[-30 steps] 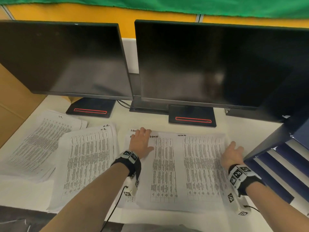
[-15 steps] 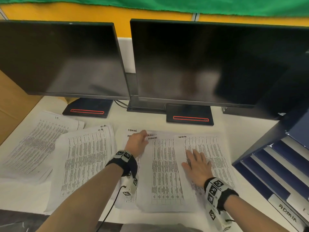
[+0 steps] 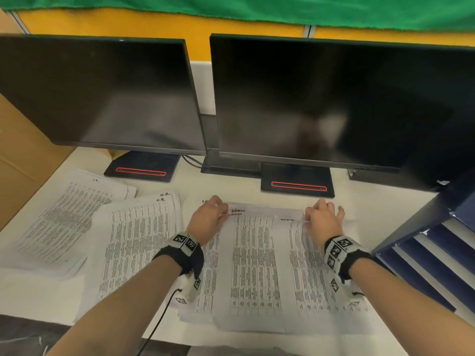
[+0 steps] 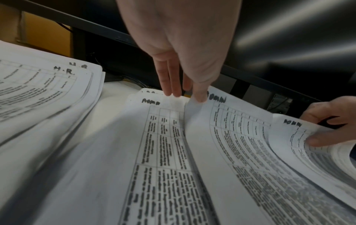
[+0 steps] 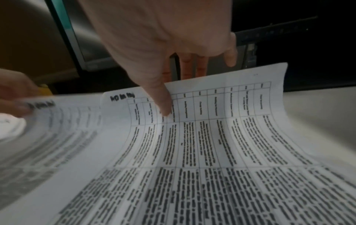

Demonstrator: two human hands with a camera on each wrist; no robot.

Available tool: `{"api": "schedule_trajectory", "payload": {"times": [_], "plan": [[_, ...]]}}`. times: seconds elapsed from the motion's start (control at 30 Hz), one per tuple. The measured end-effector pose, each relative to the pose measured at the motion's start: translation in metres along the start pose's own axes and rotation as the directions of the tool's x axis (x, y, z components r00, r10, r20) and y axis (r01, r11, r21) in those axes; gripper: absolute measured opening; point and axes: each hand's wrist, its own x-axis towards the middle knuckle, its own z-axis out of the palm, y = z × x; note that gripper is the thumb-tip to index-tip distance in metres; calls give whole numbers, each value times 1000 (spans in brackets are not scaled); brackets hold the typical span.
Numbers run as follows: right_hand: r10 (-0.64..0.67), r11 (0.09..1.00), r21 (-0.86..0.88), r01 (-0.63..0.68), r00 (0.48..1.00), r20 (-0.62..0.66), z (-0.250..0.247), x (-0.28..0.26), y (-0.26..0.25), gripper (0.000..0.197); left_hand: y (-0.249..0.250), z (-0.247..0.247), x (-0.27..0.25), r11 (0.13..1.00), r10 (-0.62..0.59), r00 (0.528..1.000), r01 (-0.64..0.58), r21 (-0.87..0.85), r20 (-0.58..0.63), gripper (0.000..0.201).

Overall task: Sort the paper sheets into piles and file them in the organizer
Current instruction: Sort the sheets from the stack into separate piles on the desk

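Several printed sheets marked ADMIN [image 3: 254, 265] lie fanned out in front of me on the white desk [image 3: 246, 191]. My left hand [image 3: 209, 217] pinches the top left corner of the middle ADMIN sheet [image 4: 231, 137], thumb on top and fingers behind, and that corner is lifted. My right hand [image 3: 323, 219] pinches the far edge of the rightmost ADMIN sheet [image 5: 221, 137], its thumb [image 5: 165, 106] pressed on the print and the fingers under the raised edge. The blue organizer [image 3: 437, 253] stands at the right with sheets in its slots.
An H.R. pile [image 3: 136, 247] lies left of my left arm and an I.T. pile [image 3: 64, 217] further left. Two dark monitors [image 3: 321, 98] on black stands [image 3: 298, 183] close off the back of the desk. A cable hangs from my left wrist.
My right hand left the flat of the right sheet, went to its far edge and pinched it. My left hand kept its hold at the top edge.
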Motion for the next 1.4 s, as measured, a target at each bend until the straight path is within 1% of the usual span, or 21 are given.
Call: {"api": "schedule_trajectory", "payload": {"times": [0.1, 0.17, 0.27, 0.33, 0.47, 0.57, 0.67, 0.73, 0.8, 0.9, 0.97, 1.03, 1.07, 1.13, 1.17, 1.23, 1.27, 1.3, 1.33, 1.37, 1.4], "plan": [[-26, 993, 113, 37, 995, -94, -4, -12, 5, 8, 0, 0, -1, 999, -23, 999, 22, -26, -49, 19], [-89, 968, 222, 120, 986, -144, -6, -21, 5, 8, 6, -1, -2, 994, -4, 999, 0, -106, -38, 19], [-267, 901, 323, 291, 957, -116, -6, -33, -7, 6, 21, 1, -4, 961, 5, 1000, -6, -276, -4, 15], [-326, 869, 363, 337, 941, -92, -2, -38, -19, 6, 28, 4, -6, 939, -29, 999, 36, -342, 25, 13], [-348, 850, 377, 368, 929, -122, 10, -39, -38, 8, 32, 6, -12, 874, -94, 989, 136, -466, 112, 9], [-335, 875, 327, 357, 934, -124, 14, -35, -42, 8, 33, 5, -13, 838, -85, 983, 159, -522, 164, 7], [-310, 899, 301, 318, 948, -75, 18, -33, -40, 11, 37, 0, -8, 809, -71, 977, 174, -561, 200, 6], [-279, 902, 326, 283, 959, -60, 17, -29, -36, 14, 39, -2, -4, 821, -87, 976, 182, -541, 198, 11], [-264, 899, 348, 266, 963, -54, 7, -22, -31, 17, 38, -1, -2, 868, -119, 971, 204, -454, 209, 21], [-282, 902, 339, 266, 959, -3, -12, -6, -18, 19, 32, 10, -4, 935, -172, 926, 261, -240, 336, 34], [-261, 897, 381, 223, 964, 49, -23, 4, -4, 20, 27, 21, -5, 962, -210, 910, 257, -89, 358, 49], [-210, 882, 453, 126, 968, 140, -35, 9, 7, 29, 27, 29, -4, 947, -286, 898, 318, -44, 333, 78], [-197, 889, 447, 101, 965, 173, -39, 11, 12, 39, 28, 32, -2, 929, -337, 885, 368, -37, 322, 91], [-176, 919, 386, 80, 960, 218, -43, 15, 19, 54, 34, 37, 4, 880, -442, 838, 474, -24, 322, 103], [-169, 935, 347, 80, 957, 235, -43, 17, 22, 51, 38, 39, 7, 851, -491, 811, 525, -25, 320, 103], [-167, 958, 272, 94, 951, 259, -39, 19, 26, 30, 42, 40, 13, 783, -582, 759, 620, -51, 292, 92], [-169, 963, 252, 99, 948, 271, -37, 18, 27, 22, 42, 40, 15, 745, -614, 737, 660, -100, 283, 84], [-169, 965, 243, 99, 943, 288, -35, 18, 27, 20, 41, 41, 16, 705, -632, 721, 687, -177, 284, 74], [-169, 965, 244, 94, 937, 307, -34, 17, 27, 22, 40, 40, 17, 666, -635, 716, 698, -263, 291, 65], [-168, 968, 232, 94, 932, 321, -34, 16, 26, 25, 39, 39, 15, 644, -624, 726, 688, -336, 289, 56], [-162, 971, 220, 89, 927, 338, -34, 16, 26, 29, 37, 38, 14, 645, -604, 747, 663, -379, 278, 49]]}}
